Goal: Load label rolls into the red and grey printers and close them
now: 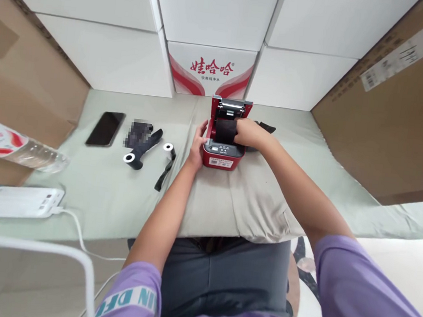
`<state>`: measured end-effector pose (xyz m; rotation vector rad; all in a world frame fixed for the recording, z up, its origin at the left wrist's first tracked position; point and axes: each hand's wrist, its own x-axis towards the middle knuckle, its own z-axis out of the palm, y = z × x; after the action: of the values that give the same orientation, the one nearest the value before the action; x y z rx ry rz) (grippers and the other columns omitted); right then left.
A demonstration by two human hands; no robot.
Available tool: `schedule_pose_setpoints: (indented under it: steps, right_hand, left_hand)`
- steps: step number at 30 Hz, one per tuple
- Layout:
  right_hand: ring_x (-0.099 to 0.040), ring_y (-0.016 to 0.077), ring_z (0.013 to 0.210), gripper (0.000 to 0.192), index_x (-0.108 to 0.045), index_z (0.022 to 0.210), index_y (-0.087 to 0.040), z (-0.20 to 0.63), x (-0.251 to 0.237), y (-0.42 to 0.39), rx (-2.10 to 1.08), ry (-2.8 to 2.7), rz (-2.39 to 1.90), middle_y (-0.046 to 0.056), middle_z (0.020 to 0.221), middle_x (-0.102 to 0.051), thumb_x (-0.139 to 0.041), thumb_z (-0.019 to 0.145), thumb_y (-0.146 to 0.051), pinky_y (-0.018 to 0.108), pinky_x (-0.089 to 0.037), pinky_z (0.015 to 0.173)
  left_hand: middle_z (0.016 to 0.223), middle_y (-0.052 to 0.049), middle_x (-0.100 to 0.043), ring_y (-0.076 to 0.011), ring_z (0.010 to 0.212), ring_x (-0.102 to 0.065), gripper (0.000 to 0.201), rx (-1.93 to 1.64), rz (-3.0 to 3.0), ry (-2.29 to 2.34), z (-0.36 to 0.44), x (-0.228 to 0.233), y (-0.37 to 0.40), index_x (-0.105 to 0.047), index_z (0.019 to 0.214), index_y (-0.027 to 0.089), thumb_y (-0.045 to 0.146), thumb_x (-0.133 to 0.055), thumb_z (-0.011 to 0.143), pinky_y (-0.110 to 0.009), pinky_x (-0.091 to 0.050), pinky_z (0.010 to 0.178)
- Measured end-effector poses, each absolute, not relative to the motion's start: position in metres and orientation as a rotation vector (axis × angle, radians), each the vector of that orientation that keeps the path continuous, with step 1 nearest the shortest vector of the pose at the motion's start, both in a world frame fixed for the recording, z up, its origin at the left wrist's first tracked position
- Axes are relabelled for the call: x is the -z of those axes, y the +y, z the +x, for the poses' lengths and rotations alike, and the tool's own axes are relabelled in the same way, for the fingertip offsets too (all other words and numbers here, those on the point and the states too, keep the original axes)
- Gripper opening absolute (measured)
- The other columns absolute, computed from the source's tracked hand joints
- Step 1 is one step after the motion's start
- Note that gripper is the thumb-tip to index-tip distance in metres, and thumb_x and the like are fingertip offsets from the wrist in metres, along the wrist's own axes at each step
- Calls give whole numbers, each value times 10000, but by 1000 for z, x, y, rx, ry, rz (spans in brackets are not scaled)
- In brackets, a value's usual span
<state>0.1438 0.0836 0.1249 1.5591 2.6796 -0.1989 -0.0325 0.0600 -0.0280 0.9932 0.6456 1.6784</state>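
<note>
A small red label printer point(222, 155) stands on a pale green cloth, its lid open toward the back. My left hand point(198, 144) rests against the printer's left side, fingers touching the casing. My right hand point(249, 133) reaches in from the right and grips a black roll point(225, 130) that sits in the printer's open bay. A strip of black material point(266, 127) shows just behind my right hand.
Left of the printer lie black rolls with white cores point(141, 150), a loose black strip point(165, 170) and a dark phone point(106, 128). A water bottle point(16, 148) and a white power bank point(16, 201) with cable sit far left. White cartons point(210, 70) and brown cardboard boxes point(393, 117) wall the area.
</note>
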Motion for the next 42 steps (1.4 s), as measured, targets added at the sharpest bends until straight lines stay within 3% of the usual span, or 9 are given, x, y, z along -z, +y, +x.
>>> schedule_pose_setpoints:
  steps: [7,12,16,21,28,35,42]
  right_hand:
    - [-731,377,1049,335,-775,1157,-116,115,-127,81,-57,2488,1459,218,1102,-781,-657,844,-134,395,-556,815]
    - [-722,420,1097,328,-760,1180,-66,104,-127,79,-109,2462,1498,271,1158,-755,-594,900,-110,445,-543,860]
    - [-720,383,1073,300,-774,1122,-146,120,-122,83,-16,2572,1533,197,1153,-772,-651,849,-163,397,-527,819]
    - [-698,324,1128,404,-728,1220,-160,139,-107,93,64,2751,1605,136,1252,-757,-614,832,-151,347,-507,835]
    - [-690,328,1140,461,-703,1292,-158,141,-103,97,99,2762,1592,140,1250,-762,-593,844,-158,347,-496,852]
    - [-698,332,1093,364,-669,1261,-135,143,-116,92,25,2700,1435,192,1269,-740,-549,917,-157,350,-480,796]
    - [-648,336,1240,437,-656,1321,-129,147,-114,93,-40,2785,1270,199,1358,-697,-494,917,-90,405,-464,987]
  left_hand:
    - [1472,-56,-595,-281,1521,-412,589,-1677,939,664,-32,25,54,-637,1342,325,467,-731,778,-423,-370,1241]
    - [1481,-42,-599,-276,1537,-400,573,-1673,928,674,-31,21,52,-656,1325,327,405,-722,760,-414,-361,1254]
    - [1491,-55,-603,-298,1485,-473,548,-1675,926,646,-29,15,48,-659,1307,303,389,-706,768,-420,-420,1204]
    - [1469,-77,-619,-302,1477,-482,539,-1708,942,637,-25,9,37,-641,1301,270,390,-677,777,-425,-413,1209]
    - [1462,-76,-621,-301,1470,-489,545,-1720,948,652,-24,9,33,-625,1306,277,403,-668,777,-419,-412,1207]
    - [1431,-72,-638,-294,1464,-493,552,-1706,963,661,-26,10,37,-641,1298,277,368,-648,754,-417,-396,1203]
    - [1444,-65,-639,-295,1451,-499,554,-1695,985,694,-26,14,41,-663,1281,263,355,-629,736,-415,-395,1196]
